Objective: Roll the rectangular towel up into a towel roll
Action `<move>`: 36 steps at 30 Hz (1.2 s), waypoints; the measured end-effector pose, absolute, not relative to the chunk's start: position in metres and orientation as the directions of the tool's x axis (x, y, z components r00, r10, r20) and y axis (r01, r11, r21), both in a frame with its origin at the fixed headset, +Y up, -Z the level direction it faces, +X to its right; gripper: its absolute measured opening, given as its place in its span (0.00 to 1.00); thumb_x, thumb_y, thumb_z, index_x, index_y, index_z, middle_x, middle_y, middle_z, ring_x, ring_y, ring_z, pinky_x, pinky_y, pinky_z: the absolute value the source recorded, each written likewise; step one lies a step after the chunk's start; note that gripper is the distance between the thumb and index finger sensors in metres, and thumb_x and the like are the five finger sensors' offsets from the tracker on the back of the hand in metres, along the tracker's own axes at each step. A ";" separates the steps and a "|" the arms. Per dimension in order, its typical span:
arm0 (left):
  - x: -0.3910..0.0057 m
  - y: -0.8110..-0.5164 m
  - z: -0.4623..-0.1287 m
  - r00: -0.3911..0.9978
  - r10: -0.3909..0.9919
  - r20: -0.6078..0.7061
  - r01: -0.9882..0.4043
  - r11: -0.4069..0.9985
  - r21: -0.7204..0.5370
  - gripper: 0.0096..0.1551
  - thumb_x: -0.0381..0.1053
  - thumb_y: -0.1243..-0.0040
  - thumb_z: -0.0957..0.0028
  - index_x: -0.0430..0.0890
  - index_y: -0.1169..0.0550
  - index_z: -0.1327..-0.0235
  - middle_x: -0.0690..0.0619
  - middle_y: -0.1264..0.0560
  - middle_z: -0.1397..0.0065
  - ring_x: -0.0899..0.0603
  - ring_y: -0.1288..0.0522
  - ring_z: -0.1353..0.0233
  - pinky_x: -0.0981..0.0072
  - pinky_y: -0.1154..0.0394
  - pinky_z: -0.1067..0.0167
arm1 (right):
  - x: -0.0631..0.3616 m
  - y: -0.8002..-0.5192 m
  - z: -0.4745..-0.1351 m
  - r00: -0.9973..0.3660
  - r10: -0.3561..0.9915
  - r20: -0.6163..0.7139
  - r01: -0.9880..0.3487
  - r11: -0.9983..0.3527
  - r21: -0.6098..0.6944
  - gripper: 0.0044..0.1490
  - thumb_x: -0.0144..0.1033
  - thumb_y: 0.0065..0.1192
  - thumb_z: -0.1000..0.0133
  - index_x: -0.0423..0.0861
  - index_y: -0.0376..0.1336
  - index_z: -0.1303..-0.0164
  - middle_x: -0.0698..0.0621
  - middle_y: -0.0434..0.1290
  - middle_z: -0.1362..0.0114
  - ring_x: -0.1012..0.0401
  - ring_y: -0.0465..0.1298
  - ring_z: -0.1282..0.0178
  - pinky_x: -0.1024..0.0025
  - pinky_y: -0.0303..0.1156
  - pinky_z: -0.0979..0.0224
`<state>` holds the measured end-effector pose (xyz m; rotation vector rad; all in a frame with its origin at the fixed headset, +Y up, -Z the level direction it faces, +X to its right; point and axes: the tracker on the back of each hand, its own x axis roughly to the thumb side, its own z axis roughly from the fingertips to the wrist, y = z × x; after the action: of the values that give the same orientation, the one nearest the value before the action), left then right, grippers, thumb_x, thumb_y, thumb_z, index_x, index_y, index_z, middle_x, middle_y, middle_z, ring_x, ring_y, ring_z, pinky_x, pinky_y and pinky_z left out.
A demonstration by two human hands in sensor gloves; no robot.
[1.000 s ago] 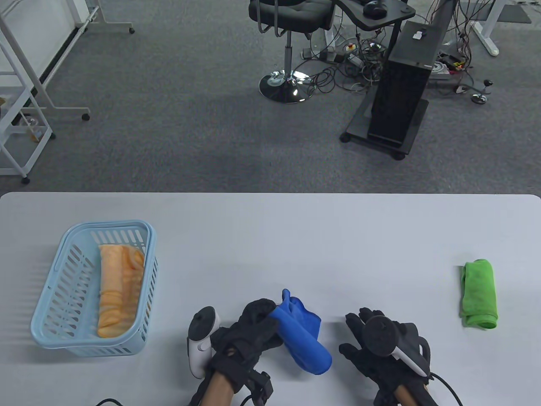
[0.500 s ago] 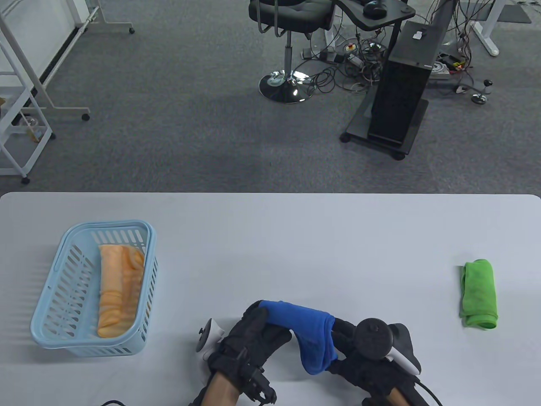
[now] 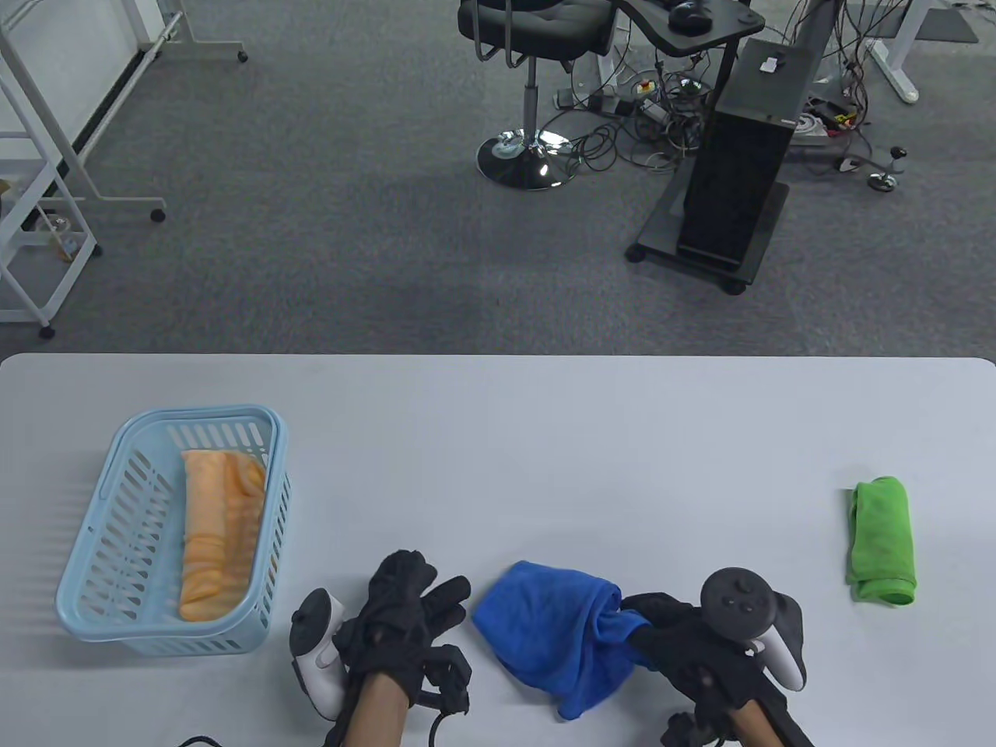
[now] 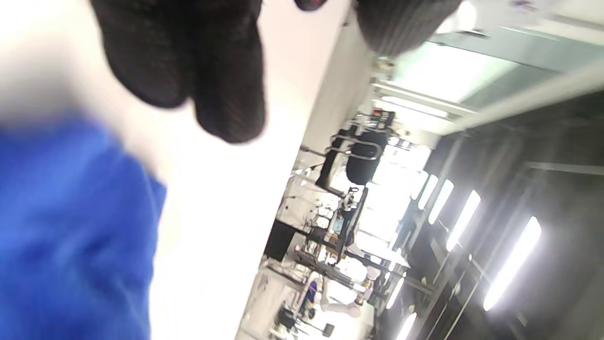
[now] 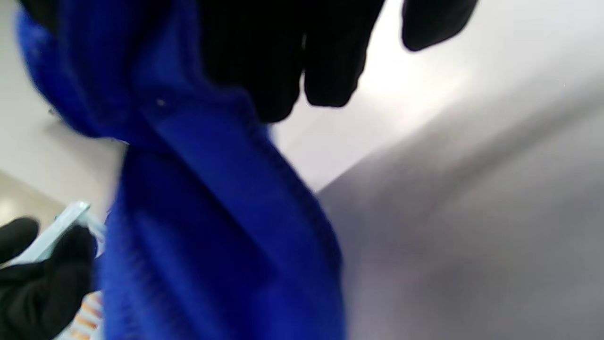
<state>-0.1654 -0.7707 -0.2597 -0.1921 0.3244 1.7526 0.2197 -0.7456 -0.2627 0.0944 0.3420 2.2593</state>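
the right hand [image 3: 685, 634] pinches the right edge of the blue towel [image 3: 556, 630], fingers curled into the cloth. the left hand [image 3: 405, 622] sits just left of the towel, fingers spread and holding nothing. the towel lies bunched on the surface [image 3: 498, 436], between the 2 hands. to roll it well, it likely needs spreading flat into a rectangle first, both hands squaring the edges. left of the towel stands a basket [image 3: 85, 560] holding an orange towel roll [image 3: 218, 529]; well right lies a green towel [image 3: 883, 541].
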 end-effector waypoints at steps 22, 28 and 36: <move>-0.060 -0.748 -0.254 0.557 0.828 0.066 -0.791 0.553 -0.261 0.28 0.58 0.34 0.57 0.44 0.11 0.51 0.41 0.12 0.47 0.36 0.12 0.49 0.39 0.22 0.49 | 0.212 -0.736 -0.257 -0.317 0.944 -0.087 -0.897 -0.269 0.349 0.32 0.50 0.58 0.55 0.48 0.73 0.44 0.50 0.70 0.29 0.51 0.71 0.27 0.39 0.59 0.26; -0.138 -0.736 -0.265 0.591 0.797 -0.128 -0.805 0.592 -0.030 0.30 0.59 0.35 0.56 0.44 0.11 0.49 0.39 0.12 0.45 0.33 0.13 0.48 0.38 0.23 0.48 | 0.263 -0.723 -0.259 -0.584 0.799 -0.145 -0.800 -0.596 -0.061 0.31 0.47 0.60 0.58 0.45 0.76 0.50 0.47 0.74 0.33 0.49 0.74 0.32 0.36 0.58 0.28; -0.188 -0.726 -0.262 0.653 0.702 -0.285 -0.686 0.707 0.170 0.28 0.57 0.37 0.53 0.44 0.12 0.48 0.38 0.13 0.44 0.33 0.13 0.46 0.37 0.24 0.47 | 0.308 -0.711 -0.253 -0.658 0.704 -0.266 -0.644 -0.710 -0.284 0.31 0.47 0.60 0.58 0.45 0.77 0.52 0.47 0.76 0.36 0.49 0.76 0.34 0.39 0.61 0.29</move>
<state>-0.1883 -0.7263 -0.2616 0.0481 0.3442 0.7876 0.3081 -0.7106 -0.2530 -0.4632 -0.2122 2.3247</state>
